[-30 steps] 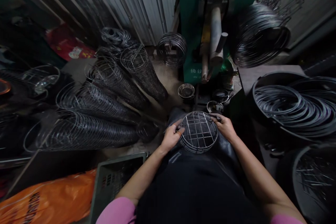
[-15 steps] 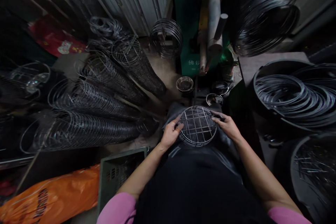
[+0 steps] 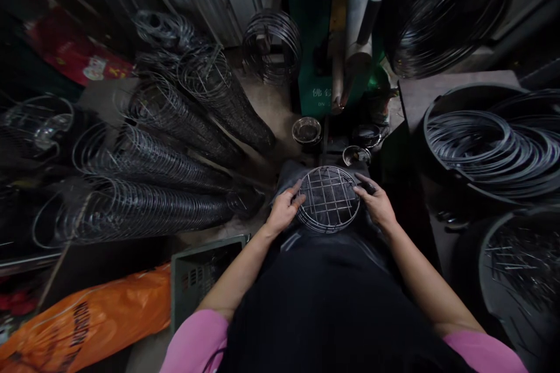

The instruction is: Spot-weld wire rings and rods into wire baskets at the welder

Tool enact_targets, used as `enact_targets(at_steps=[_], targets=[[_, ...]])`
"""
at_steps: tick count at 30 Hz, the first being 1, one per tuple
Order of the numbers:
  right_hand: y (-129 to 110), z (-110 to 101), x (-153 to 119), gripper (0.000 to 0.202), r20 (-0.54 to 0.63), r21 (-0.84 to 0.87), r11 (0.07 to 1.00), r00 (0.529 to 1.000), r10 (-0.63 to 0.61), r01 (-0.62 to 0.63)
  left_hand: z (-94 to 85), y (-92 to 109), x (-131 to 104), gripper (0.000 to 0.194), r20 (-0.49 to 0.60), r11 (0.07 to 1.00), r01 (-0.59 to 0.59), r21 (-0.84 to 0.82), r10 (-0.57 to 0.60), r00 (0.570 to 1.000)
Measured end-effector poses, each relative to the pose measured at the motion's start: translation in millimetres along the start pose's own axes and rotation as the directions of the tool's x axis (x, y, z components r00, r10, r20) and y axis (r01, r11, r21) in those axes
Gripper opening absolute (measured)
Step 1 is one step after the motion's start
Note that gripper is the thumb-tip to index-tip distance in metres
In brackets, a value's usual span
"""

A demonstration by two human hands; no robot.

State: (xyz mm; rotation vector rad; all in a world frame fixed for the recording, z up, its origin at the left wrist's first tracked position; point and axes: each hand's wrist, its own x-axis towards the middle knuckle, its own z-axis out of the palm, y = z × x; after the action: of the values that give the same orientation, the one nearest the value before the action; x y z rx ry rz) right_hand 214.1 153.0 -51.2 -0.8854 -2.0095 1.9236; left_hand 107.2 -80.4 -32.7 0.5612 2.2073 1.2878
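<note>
A stack of round wire grates (image 3: 329, 198) lies over my lap, its top one crossed by a grid of thin rods. My left hand (image 3: 285, 207) is closed on the left rim, thumb on top. On the opposite side my right hand (image 3: 375, 198) grips the right rim between thumb and fingers. Just beyond the grates stand two small round bowls, one metal bowl (image 3: 306, 129) to the left and another bowl (image 3: 356, 155) close to the right. Above them reaches the arm of a green machine (image 3: 312, 64).
Tall stacks of wire rings (image 3: 161, 201) fill the left side. A black tub (image 3: 441, 99) of wire rings and a second tub (image 3: 485, 280) with short rods stand to the right. A green crate (image 3: 186, 280) and an orange sack (image 3: 118, 320) lie lower left.
The view has shifted slightly, so the surroundings sit a little higher in the frame. Both hands stay at the rims; the right fingers have moved slightly outward.
</note>
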Motion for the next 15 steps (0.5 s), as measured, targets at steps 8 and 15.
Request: enact_targets(at_steps=[8, 15], targets=[[5, 3, 0, 0.045, 0.033, 0.057, 0.996, 0.997, 0.064, -0.066, 7.8, 11, -12, 0.119, 0.062, 0.904, 0.055, 0.423, -0.089, 0.994], [0, -15, 23, 0.040, 0.120, 0.245, 0.932, 0.962, 0.244, -0.267, 4.3, 4, -10, 0.115, 0.074, 0.955, 0.068, 0.289, -0.094, 0.993]])
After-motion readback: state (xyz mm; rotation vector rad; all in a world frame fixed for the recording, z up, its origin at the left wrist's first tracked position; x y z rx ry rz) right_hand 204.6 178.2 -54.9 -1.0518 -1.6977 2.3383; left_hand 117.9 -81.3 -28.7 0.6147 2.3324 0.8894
